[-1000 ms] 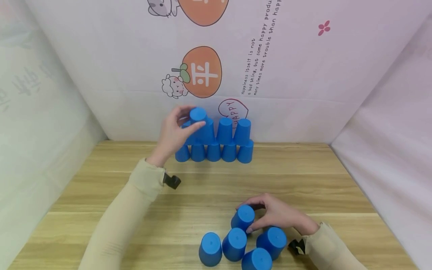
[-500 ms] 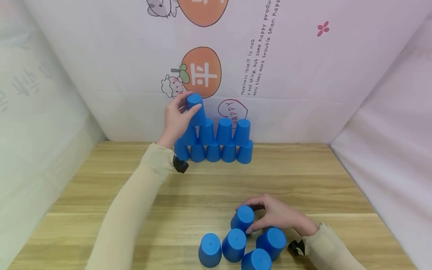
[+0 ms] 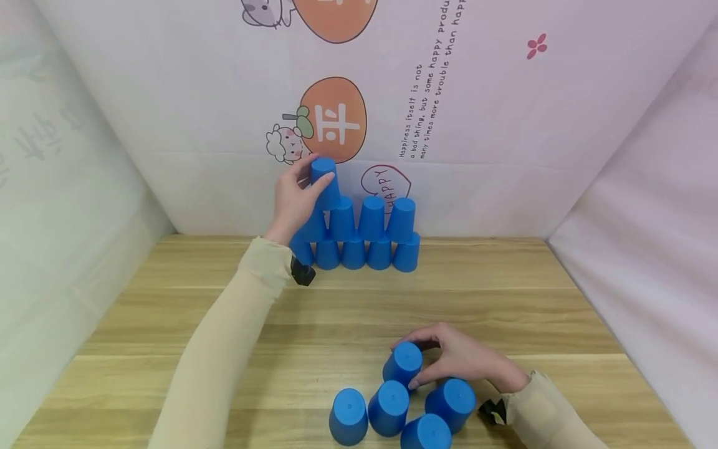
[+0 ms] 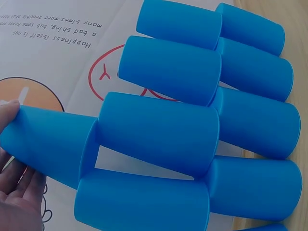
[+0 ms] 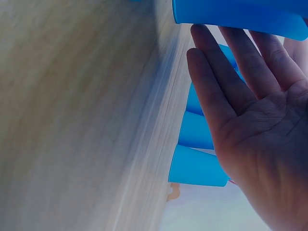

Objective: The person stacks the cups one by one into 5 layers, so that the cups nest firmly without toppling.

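Note:
My left hand (image 3: 294, 202) pinches an upside-down blue cup (image 3: 323, 176) between thumb and fingers at the left end of a stack. In the left wrist view this held cup (image 4: 53, 142) meets the bases of two cups in the stack's upper row (image 4: 159, 132). Below that row stands a bottom row of blue cups (image 3: 353, 254), all upside down. Nearer the front, my right hand (image 3: 462, 355) has thumb and fingers round another upside-down blue cup (image 3: 405, 362), which looks to be on the table. The right wrist view shows the fingers (image 5: 250, 62) against this cup (image 5: 240, 14).
Several more upside-down blue cups stand close to my right hand, among them a left one (image 3: 348, 416), a middle one (image 3: 389, 408) and a right one (image 3: 451, 402). A printed white sheet (image 3: 477, 125) rises behind the wooden table (image 3: 477, 299), right at the back of the stack.
My left hand has lifted the cup from in front of the upper row and set it against the tops there, barely moving in the last half second. My right hand has stayed put.

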